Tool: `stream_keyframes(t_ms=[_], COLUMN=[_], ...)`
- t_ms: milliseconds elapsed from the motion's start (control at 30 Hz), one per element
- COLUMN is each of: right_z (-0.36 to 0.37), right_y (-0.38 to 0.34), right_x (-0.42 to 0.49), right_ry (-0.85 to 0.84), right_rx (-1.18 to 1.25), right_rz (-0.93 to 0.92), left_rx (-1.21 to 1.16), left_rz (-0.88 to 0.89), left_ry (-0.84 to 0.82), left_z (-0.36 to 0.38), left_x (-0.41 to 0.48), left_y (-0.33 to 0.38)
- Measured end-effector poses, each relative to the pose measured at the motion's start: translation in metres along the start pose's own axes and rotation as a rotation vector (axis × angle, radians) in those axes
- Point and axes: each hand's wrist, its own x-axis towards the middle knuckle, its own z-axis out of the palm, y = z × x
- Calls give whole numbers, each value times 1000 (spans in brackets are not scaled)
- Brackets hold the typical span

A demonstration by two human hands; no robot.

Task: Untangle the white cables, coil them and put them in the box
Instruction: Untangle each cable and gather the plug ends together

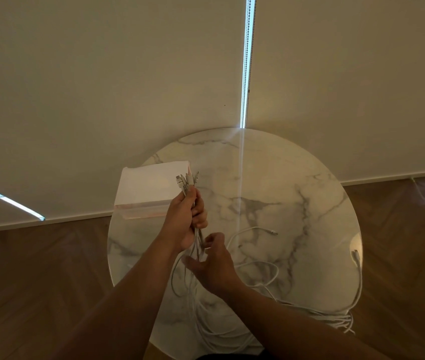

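We clamp left hand (186, 216) grip on white cables (196, 245) below plugs, aligning ends; right hand (212, 266), grip open, separates strands; box (151, 185) waits on worktop (284, 178)

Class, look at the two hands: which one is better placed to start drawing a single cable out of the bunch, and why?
Probably the right hand: it is open, with fingers among the hanging white cables below the grip. The left hand is closed around the bunch near the plugs, anchoring it.

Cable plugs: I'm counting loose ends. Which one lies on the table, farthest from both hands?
The plug at the table's right edge; the other loose plug lies nearer mid-table, and the rest stick up from the left hand.
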Motion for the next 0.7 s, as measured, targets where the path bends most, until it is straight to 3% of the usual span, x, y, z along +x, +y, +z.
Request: stream_keyframes(t_ms=[300, 567, 700], right_z=[-11, -5, -7], right_y=[5, -1, 1], right_x=[6, -1, -3], right_ry=[-503, -305, -299], right_rx=[561, 459, 347], right_rz=[85, 51, 22], left_rx=[-48, -240, -117], left_rz=[-37, -78, -71], left_ry=[40, -32, -4], left_z=[-3, -7, -2], left_x=[2, -2, -6], left_y=[10, 8, 12])
